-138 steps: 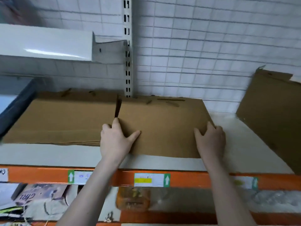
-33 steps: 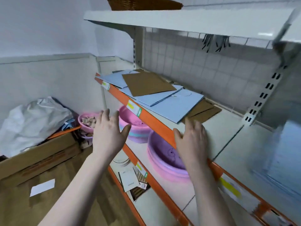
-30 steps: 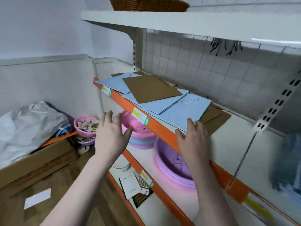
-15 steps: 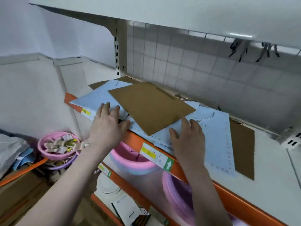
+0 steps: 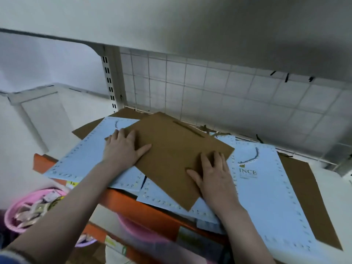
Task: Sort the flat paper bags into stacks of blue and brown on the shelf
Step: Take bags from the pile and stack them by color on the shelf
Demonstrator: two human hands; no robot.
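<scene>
**Both hands flat on the top brown bag**

Both hands lie spread, palms down, fingers straight. The left hand (image 5: 123, 149) rests across the left edge of the top brown bag (image 5: 179, 159), its fingers partly on the blue bag beneath and its thumb pointing right onto the brown paper. The right hand (image 5: 215, 174) presses on the same brown bag near its right corner, fingers pointing away from the person.

That brown bag lies flat on top of the pile, turned askew: its long axis runs from far left to near right, one corner pointing toward the person between the forearms, and its flat handle strip (image 5: 188, 129) lies along the far edge.

Under the hands three blue bags can be counted. One blue bag (image 5: 85, 159) spreads out left of the left hand; a second (image 5: 162, 199) shows below the brown bag between the wrists; a third (image 5: 266, 187) lies right of the right hand, long axis running away from the person, with a rope handle and printed letters at its far end.

Besides the top one, two more brown sheets show: one (image 5: 91, 128) peeks out beyond the left hand, another (image 5: 308, 197) lies under the blue bag far right. Whether more are buried cannot be told.

Everything sits on the shelf (image 5: 341, 206), whose orange front rail (image 5: 152, 214) runs beneath the forearms. Two pink basins sit below: one (image 5: 17, 216) left of the left forearm, one (image 5: 141, 233) under the rail.
</scene>
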